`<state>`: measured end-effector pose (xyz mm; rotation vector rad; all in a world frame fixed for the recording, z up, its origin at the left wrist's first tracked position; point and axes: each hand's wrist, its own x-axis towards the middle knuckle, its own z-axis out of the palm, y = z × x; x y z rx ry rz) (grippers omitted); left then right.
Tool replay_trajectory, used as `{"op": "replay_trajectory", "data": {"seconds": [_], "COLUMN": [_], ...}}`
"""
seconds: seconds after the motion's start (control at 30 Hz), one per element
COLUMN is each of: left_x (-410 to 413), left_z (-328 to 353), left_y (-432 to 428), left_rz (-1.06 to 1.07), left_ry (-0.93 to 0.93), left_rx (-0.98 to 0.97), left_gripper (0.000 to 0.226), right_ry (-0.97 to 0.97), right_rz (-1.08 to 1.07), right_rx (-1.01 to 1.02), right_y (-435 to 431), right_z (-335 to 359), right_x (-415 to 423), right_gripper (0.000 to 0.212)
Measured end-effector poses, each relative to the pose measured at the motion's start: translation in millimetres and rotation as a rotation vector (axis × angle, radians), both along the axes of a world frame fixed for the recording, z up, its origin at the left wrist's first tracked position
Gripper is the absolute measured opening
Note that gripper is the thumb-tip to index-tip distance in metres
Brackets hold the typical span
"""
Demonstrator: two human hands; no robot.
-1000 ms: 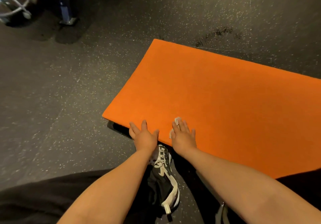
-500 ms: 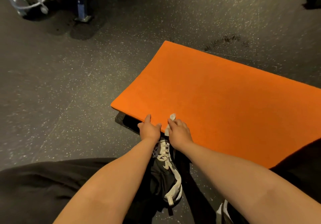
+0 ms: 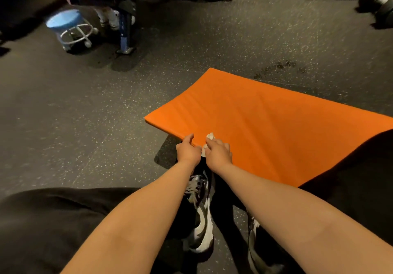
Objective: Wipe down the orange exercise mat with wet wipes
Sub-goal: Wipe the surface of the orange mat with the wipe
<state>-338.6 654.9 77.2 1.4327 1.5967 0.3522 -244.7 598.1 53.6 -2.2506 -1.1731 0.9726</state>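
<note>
The orange exercise mat (image 3: 265, 125) lies on the dark speckled floor, its near edge lifted off the ground with a shadow beneath. My left hand (image 3: 188, 150) grips that near edge, thumb on top. Beside it my right hand (image 3: 218, 152) also curls over the edge and holds a crumpled white wet wipe (image 3: 210, 136), which pokes out between the fingers against the mat.
My black-and-white shoes (image 3: 202, 216) and black trousers are directly below the hands. A blue rolling stool (image 3: 70, 27) and a blue bench frame (image 3: 125, 29) stand far left. Dumbbells (image 3: 380, 1) lie at far right. A wet patch (image 3: 278, 67) marks the floor behind the mat.
Both hands went from lying flat on the mat to curling round its near edge and lifting it. The view has tilted up, showing more of the room.
</note>
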Motion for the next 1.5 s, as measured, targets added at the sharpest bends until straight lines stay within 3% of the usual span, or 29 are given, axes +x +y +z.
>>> {"op": "replay_trajectory", "data": {"seconds": [0.13,0.43,0.63,0.87,1.0,1.07,1.17,1.27,1.33,1.43,1.5], "left_x": [5.1,-18.1,-35.3,-59.8,-67.7,-68.9,-65.4,-58.2,-55.4,-54.0,-54.2], "left_z": [-2.9,-51.7,-86.0,-122.4,-126.2,-125.6,-120.3,-122.5,-131.0,-143.2,-146.8], "left_y": [-6.8,3.2,14.5,21.0,28.0,33.8,35.3,36.9,35.9,26.6,19.7], "left_rz": [0.078,0.123,0.145,0.170,0.245,0.244,0.249,-0.042,-0.247,-0.464,-0.589], "left_ry": [-0.013,-0.070,-0.112,-0.155,-0.251,-0.163,0.081,0.122,0.102,0.252,0.338], "left_rx": [-0.013,-0.105,-0.205,-0.271,-0.294,-0.243,0.026,0.256,0.228,0.241,0.292], "left_gripper": [0.056,0.055,0.040,0.068,0.050,0.042,0.038,0.043,0.043,0.047,0.053], "right_ry": [0.086,-0.156,-0.252,-0.199,-0.109,-0.096,-0.085,-0.028,-0.015,-0.162,-0.254], "right_rz": [-0.076,-0.219,-0.047,0.148,0.336,0.401,0.411,0.356,0.235,0.104,0.128], "right_rx": [-0.044,-0.191,-0.232,-0.154,-0.151,-0.140,-0.089,0.103,0.203,0.186,0.155], "right_y": [3.3,-3.9,16.4,51.2,83.3,90.7,84.8,68.5,53.0,26.0,15.9], "right_z": [-6.5,-30.1,-52.6,-83.3,-90.2,-97.2,-104.8,-106.9,-112.3,-121.2,-122.8], "right_x": [-7.3,-16.9,-32.8,-54.8,-66.9,-66.4,-60.6,-57.2,-47.4,-29.0,-25.0], "right_gripper": [0.045,0.041,0.041,0.039,0.033,0.032,0.034,0.040,0.040,0.039,0.036]}}
